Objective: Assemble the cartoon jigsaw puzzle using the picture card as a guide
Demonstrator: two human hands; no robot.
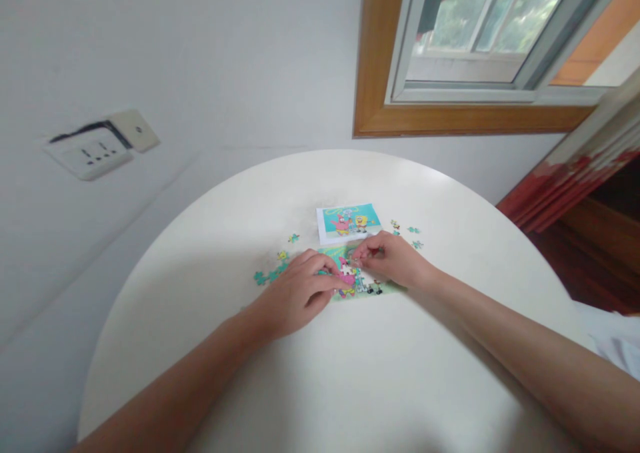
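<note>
A partly assembled cartoon jigsaw puzzle [347, 292] lies on the table between my hands, with white gaps in its middle. My left hand [300, 290] rests at its left side, fingers stretched out and the fingertips touching the pink figure. From the right, my right hand [387, 256] reaches over the puzzle's upper part, thumb and fingers pinched on what looks like a small puzzle piece, mostly hidden by the fingertips. Just behind the puzzle is a picture card [350, 221] showing a pink starfish and a yellow sponge character.
Loose teal puzzle pieces [270, 274] lie left of my left hand, and several more pieces [414, 230] lie to the right of the card. The round white table [200, 260] stands against a wall with a socket [95, 152] and a wood-framed window [380, 118].
</note>
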